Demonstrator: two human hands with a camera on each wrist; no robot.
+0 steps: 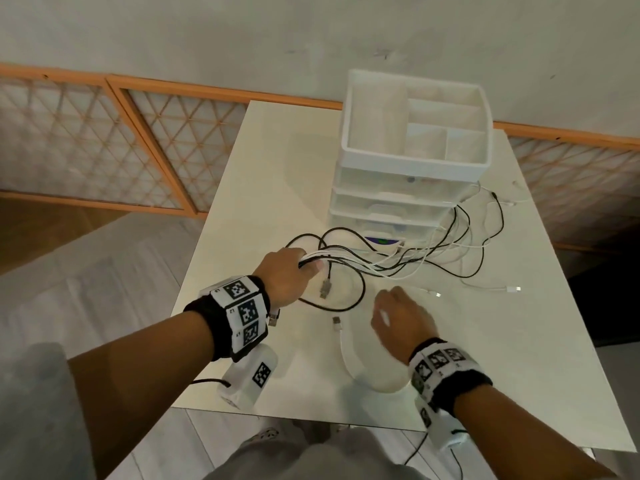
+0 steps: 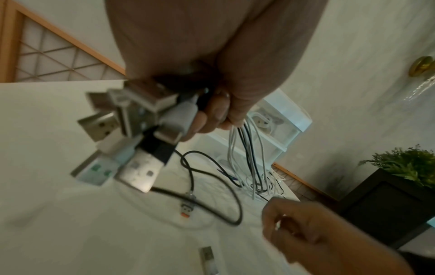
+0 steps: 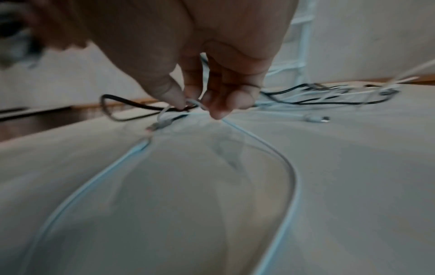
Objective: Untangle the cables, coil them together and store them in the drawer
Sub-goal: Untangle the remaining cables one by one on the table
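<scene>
On the white desk (image 1: pixel 263 188), left hand (image 1: pixel 287 271) fingers (image 2: pixel 212 115) grip a bundle of black and white cables (image 1: pixel 398 261) before the three-drawer unit (image 1: pixel 398 202); right hand (image 1: pixel 401 320) fingers (image 3: pixel 219 106) pinch one white cable (image 1: pixel 346 355).

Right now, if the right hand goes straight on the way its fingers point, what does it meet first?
Probably the white table just below the fingertips of the right hand, at the white cable lying there; blur leaves the gap unclear.
</scene>
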